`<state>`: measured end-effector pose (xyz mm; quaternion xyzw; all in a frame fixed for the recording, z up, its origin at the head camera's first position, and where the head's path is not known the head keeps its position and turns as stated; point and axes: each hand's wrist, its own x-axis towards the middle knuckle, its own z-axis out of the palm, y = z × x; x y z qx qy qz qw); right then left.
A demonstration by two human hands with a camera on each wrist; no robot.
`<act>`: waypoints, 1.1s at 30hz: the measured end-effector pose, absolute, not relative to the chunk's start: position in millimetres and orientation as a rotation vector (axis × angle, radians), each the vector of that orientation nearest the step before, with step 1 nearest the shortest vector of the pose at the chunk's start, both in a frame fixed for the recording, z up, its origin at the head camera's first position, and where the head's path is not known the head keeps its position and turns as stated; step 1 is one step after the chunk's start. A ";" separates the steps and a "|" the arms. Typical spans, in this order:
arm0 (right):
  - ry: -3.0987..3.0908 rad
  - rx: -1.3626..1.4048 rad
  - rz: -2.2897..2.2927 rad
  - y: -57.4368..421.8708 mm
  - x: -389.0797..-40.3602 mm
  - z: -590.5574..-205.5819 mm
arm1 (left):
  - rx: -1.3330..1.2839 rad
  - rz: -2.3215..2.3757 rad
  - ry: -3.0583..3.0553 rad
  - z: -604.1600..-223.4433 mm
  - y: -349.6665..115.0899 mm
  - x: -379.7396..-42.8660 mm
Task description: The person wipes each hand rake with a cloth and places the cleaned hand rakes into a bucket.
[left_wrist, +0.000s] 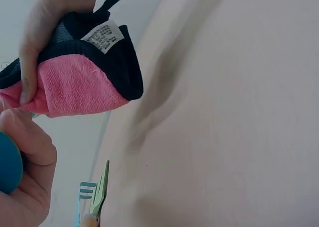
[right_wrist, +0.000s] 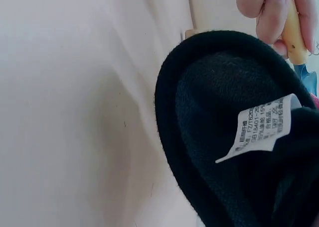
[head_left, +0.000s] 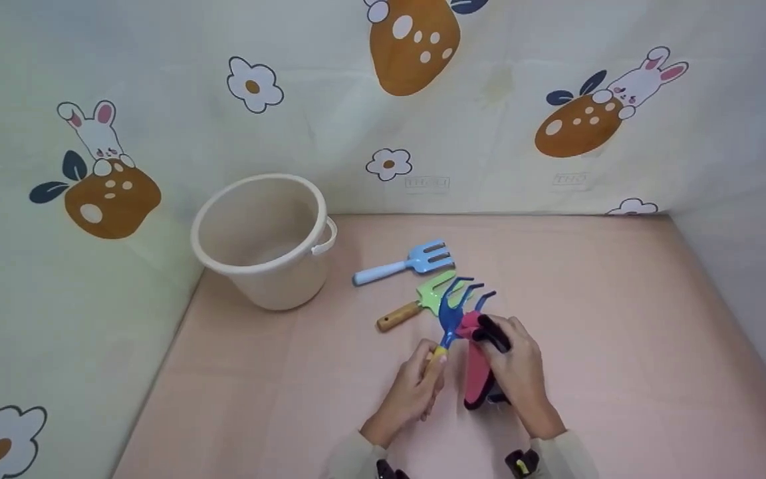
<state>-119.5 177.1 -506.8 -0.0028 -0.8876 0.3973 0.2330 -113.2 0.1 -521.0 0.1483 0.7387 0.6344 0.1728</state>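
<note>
A blue hand rake [head_left: 450, 314] with bent tines and a yellow handle is gripped by my left hand [head_left: 415, 384], tines pointing away from me. My right hand [head_left: 521, 359] holds a pink cloth with black edging [head_left: 476, 380] against the rake's tines, bunched at the top and hanging down below. In the left wrist view the pink cloth [left_wrist: 82, 85] shows a white label and a dark inner side. That dark side of the cloth [right_wrist: 214, 87] fills much of the right wrist view and hides most of my right hand there.
Just beyond the rake lies a green hand fork [head_left: 429, 296] with a wooden handle, partly covered by the rake. Behind it is a light blue hand fork [head_left: 423, 259]. A cream bucket [head_left: 283, 286] stands at the left, near the patterned wall covering [head_left: 489, 179].
</note>
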 end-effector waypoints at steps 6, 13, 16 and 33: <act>-2.449 -0.015 1.023 184.1 -124.1 -509.8 | 0.407 1.688 2.107 -517.3 -2.2 -114.0; -2.424 0.046 0.777 190.1 -131.5 -519.7 | 0.347 1.600 2.078 -513.6 -0.1 -114.7; -2.429 0.088 0.640 191.6 -134.2 -523.0 | 0.319 1.589 2.075 -511.7 0.8 -114.4; -2.230 -0.007 0.757 218.3 -143.4 -504.0 | 0.241 1.715 2.096 -505.0 6.8 -115.7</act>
